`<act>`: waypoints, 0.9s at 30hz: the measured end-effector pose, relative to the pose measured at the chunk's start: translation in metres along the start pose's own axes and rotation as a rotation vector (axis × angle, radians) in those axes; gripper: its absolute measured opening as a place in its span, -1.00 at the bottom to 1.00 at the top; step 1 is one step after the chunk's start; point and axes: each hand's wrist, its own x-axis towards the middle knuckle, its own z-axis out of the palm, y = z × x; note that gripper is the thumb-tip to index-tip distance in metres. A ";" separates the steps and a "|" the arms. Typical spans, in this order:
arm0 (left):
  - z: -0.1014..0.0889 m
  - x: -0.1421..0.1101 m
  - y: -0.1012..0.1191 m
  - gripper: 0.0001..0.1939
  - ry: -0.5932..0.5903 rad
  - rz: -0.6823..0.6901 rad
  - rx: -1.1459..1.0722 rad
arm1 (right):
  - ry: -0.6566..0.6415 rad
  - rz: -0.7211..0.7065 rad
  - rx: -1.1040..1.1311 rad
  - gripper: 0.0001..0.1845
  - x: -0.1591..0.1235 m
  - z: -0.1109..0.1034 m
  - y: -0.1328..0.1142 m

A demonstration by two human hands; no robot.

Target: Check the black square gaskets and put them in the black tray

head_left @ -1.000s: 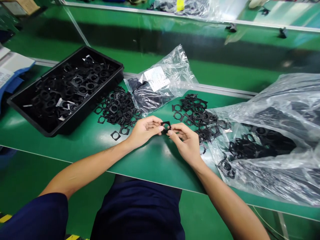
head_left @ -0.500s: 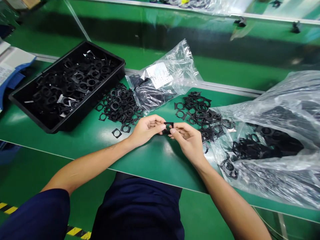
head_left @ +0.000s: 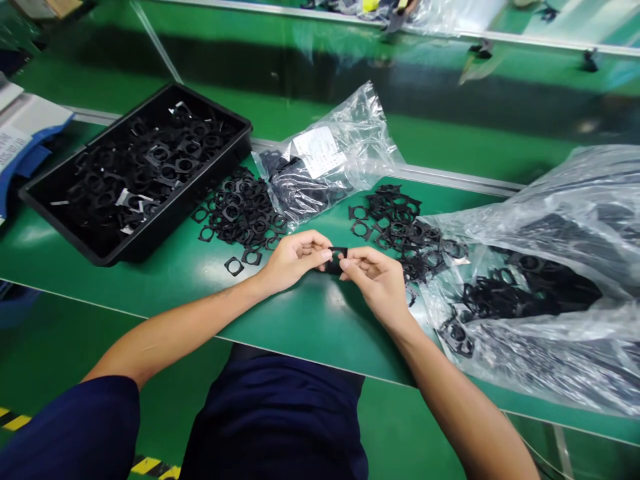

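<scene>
1. Closest in, the person's navy T-shirt (head_left: 275, 420) fills the bottom of the view, and its left sleeve (head_left: 65, 433) is cut off by the corner. Yellow-and-black floor tape (head_left: 150, 467) shows beside it.
2. The left hand (head_left: 295, 260) and right hand (head_left: 375, 280) are both curled, pinching the black square frame (head_left: 337, 260) between them above the green bench top (head_left: 310, 327). It sits edge-on, mostly hidden by the fingers (its round hole can't be made out from here).
3. Just beyond the hands lie two loose heaps of matching frames, one to the left (head_left: 240, 213) and one to the right (head_left: 400, 230).
4. Further left, a black plastic tray (head_left: 150, 223) is heaped with more frames, and blue-edged papers (head_left: 23, 140) are cut off by the edge of the view.
5. Between the heaps sits a clear bag (head_left: 320, 190) with a white label (head_left: 315, 150), its contents blurred by the plastic. On the right, a larger clear bag (head_left: 565, 220) spills frames and runs out of view.
6. Farthest off, a second green bench (head_left: 400, 100) has a metal rail (head_left: 450, 33), with another plastic bag (head_left: 395, 10) cut off at the top.
</scene>
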 end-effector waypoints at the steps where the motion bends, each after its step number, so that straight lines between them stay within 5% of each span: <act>1: 0.000 0.000 0.000 -0.59 -0.002 -0.001 -0.010 | -0.002 0.001 0.000 -0.60 0.000 0.000 0.000; 27: 0.002 -0.001 0.002 -0.58 -0.016 -0.014 -0.028 | 0.020 0.035 0.055 -0.69 0.002 0.000 -0.001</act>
